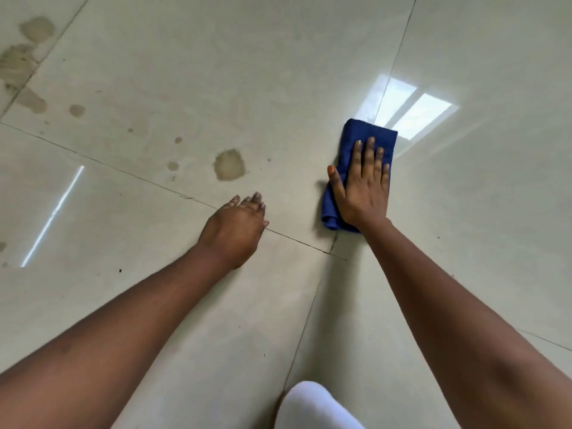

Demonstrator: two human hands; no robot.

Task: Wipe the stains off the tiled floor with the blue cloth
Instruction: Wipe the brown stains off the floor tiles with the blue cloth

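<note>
A folded blue cloth (368,134) lies flat on the pale tiled floor (247,72), right of centre. My right hand (363,184) presses down on it with the fingers spread, covering its middle. My left hand (235,227) rests on the floor on a grout line, fingers bent, holding nothing. A round brown stain (229,165) sits just beyond my left hand, left of the cloth. Smaller spots (173,165) trail leftward, and larger brown patches (37,29) spread at the far left corner.
Grout lines (123,170) cross the glossy tiles. A bright window reflection (414,114) shines just beyond the cloth, and a thin light streak (52,215) lies at the left. A white-clad knee (312,407) shows at the bottom edge.
</note>
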